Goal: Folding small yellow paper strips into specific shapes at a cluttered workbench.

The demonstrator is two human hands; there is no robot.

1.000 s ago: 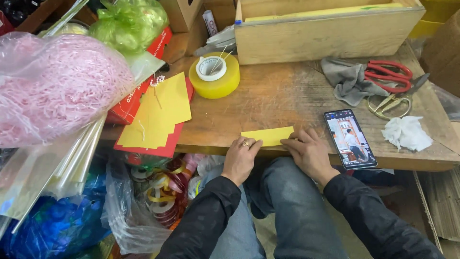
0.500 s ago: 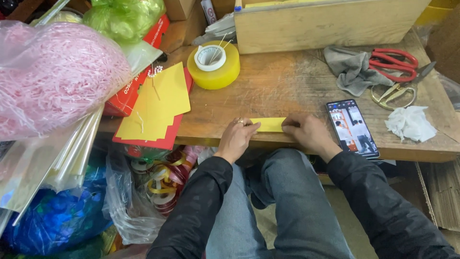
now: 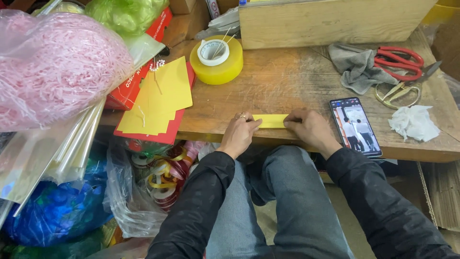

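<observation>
A narrow folded yellow paper strip (image 3: 271,120) lies between both hands, left hand (image 3: 239,134) and right hand (image 3: 309,128) pressing its ends flat against the scratched wooden table (image 3: 287,81), near its front edge.

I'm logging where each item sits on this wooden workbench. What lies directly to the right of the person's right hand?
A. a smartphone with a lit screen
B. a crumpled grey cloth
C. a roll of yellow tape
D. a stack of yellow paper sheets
A: the black smartphone with a lit screen lies flat just beside the right hand, which presses the folded yellow paper strip together with the left hand.
</observation>
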